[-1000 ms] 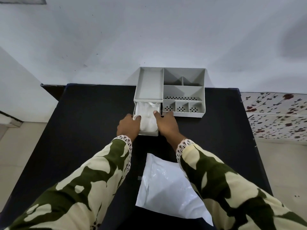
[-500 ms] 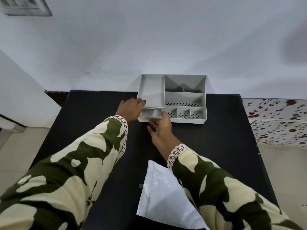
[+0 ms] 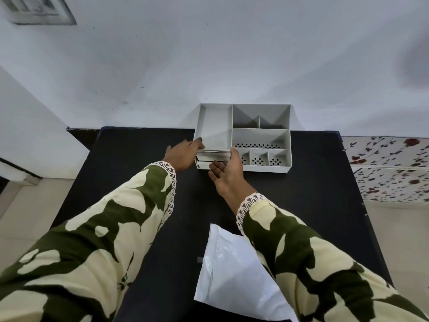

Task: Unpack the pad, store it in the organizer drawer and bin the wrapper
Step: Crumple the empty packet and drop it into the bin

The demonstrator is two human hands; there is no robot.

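Observation:
A grey organizer [image 3: 261, 135] with several compartments stands at the far edge of the black table [image 3: 313, 182]. Its drawer [image 3: 206, 159] at the front left is almost fully in, only a narrow strip sticks out. The pad is hidden inside. My left hand [image 3: 184, 154] rests against the organizer's left front corner, fingers on its rim. With its palm up and fingers spread, my right hand [image 3: 228, 167] touches the drawer front, and its thumb lies on the organizer's edge. The white plastic wrapper [image 3: 232, 270] lies flat on the table near me, partly under my right sleeve.
A white wall rises right behind the organizer. A floral cloth surface [image 3: 390, 168] lies to the right of the table. Pale floor shows on both sides.
The drawer stood pulled out with the white pad showing one second ago; it has slid back into the organizer. My left hand moved to the organizer's left corner, my right hand to the drawer front.

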